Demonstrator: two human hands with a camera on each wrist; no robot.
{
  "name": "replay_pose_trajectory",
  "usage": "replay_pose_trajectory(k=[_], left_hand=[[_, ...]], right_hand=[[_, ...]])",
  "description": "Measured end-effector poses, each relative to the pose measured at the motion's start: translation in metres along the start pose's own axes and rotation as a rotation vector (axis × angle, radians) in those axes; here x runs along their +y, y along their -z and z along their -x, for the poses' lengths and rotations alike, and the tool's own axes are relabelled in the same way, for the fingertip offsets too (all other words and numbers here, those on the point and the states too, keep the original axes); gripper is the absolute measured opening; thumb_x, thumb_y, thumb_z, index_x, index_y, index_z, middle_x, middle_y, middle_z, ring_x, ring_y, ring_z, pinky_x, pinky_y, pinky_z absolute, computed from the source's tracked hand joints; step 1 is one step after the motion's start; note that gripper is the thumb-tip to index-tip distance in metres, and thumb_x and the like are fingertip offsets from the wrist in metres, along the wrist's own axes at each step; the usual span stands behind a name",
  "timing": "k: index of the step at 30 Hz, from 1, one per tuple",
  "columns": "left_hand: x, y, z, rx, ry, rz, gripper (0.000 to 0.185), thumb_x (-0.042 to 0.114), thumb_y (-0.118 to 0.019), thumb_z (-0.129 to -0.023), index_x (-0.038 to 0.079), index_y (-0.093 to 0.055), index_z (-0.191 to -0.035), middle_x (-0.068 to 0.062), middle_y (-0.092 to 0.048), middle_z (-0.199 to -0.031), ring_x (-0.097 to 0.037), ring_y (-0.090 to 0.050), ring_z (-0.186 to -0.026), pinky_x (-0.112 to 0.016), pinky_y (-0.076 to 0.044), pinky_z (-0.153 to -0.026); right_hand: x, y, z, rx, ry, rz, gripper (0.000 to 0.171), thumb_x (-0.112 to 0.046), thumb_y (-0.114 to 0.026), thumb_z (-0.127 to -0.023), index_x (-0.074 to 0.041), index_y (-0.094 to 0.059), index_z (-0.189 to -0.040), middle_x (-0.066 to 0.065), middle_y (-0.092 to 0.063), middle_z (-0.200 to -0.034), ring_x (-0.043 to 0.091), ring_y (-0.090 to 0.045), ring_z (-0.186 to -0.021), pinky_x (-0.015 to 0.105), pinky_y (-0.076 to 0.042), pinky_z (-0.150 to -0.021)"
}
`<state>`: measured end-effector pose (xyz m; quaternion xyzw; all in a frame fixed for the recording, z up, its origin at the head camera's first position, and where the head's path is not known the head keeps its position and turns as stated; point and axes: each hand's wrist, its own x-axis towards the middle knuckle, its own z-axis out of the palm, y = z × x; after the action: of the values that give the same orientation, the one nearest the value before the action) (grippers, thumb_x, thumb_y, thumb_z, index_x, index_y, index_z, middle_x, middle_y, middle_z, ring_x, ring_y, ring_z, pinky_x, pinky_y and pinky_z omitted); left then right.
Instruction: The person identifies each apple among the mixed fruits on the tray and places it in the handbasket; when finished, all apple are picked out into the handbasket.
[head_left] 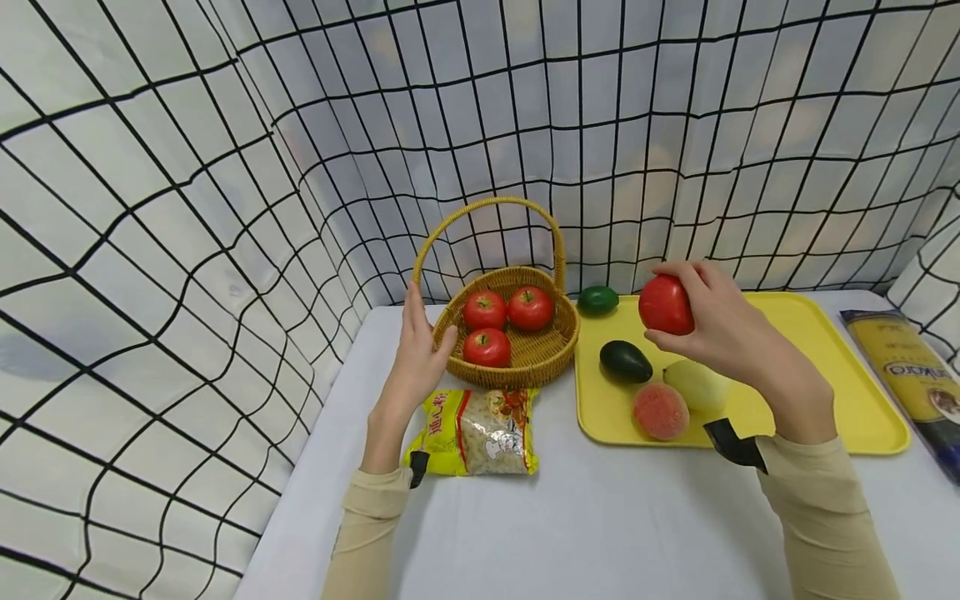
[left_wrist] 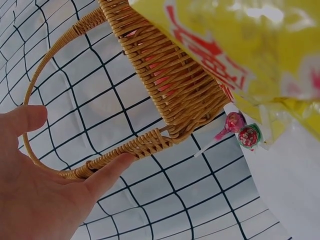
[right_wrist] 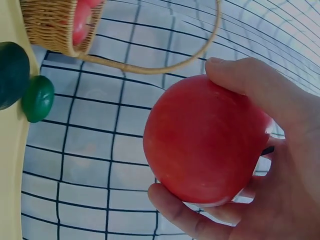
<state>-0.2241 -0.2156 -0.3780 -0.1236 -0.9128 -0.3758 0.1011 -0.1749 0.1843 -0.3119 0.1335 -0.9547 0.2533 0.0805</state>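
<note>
My right hand (head_left: pixel 723 321) grips a red apple (head_left: pixel 666 305) above the yellow tray (head_left: pixel 817 375). In the right wrist view the thumb and fingers curl round this apple (right_wrist: pixel 207 140), and a dark stem shows beside the palm. A wicker basket (head_left: pixel 517 375) with a tall arched handle (head_left: pixel 491 202) stands left of the tray. Three red apples (head_left: pixel 487 347) lie inside it. Beside the basket's left side is my left hand (head_left: pixel 414 358), its fingers fairly straight. Whether those fingers touch the basket I cannot tell.
On the tray lie a dark avocado (head_left: pixel 626 361), a peach (head_left: pixel 661 411) and a pale pear (head_left: pixel 696 385). A small green fruit (head_left: pixel 597 301) is at its back-left corner. A yellow food packet (head_left: pixel 480 433) lies before the basket, another packet (head_left: pixel 911 375) far right. Black netting surrounds the table.
</note>
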Motion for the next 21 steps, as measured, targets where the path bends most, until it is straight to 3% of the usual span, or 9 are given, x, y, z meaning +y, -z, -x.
replay_pose_trajectory(k=[6, 15, 21], left_hand=[[-0.002, -0.002, 0.002, -0.003, -0.003, 0.008, 0.089, 0.037, -0.046, -0.108, 0.02, 0.024, -0.162, -0.003, 0.022, -0.172, -0.03, 0.005, -0.162, -0.056, -0.015, -0.13], [-0.001, 0.005, 0.002, 0.012, -0.009, -0.001, 0.09, 0.039, -0.046, -0.108, 0.019, 0.023, -0.162, -0.004, 0.021, -0.172, -0.031, 0.005, -0.162, -0.056, -0.015, -0.13], [-0.002, 0.003, 0.0, -0.002, 0.003, 0.005, 0.089, 0.039, -0.046, -0.108, 0.021, 0.023, -0.162, 0.0, 0.023, -0.172, -0.029, 0.007, -0.162, -0.054, -0.014, -0.13]], right_hand=[[-0.001, 0.005, 0.02, -0.034, 0.004, -0.006, 0.078, -0.037, -0.082, -0.086, -0.014, -0.041, -0.149, 0.023, -0.046, -0.137, 0.045, -0.046, -0.121, 0.064, -0.057, -0.084], [-0.01, 0.016, 0.029, -0.086, 0.01, -0.025, 0.083, -0.04, -0.082, -0.085, -0.017, -0.039, -0.152, 0.017, -0.046, -0.14, 0.041, -0.048, -0.122, 0.061, -0.058, -0.086], [-0.016, 0.018, 0.036, -0.099, 0.066, -0.084, 0.082, -0.043, -0.082, -0.086, -0.017, -0.039, -0.15, 0.015, -0.048, -0.137, 0.038, -0.051, -0.119, 0.057, -0.059, -0.083]])
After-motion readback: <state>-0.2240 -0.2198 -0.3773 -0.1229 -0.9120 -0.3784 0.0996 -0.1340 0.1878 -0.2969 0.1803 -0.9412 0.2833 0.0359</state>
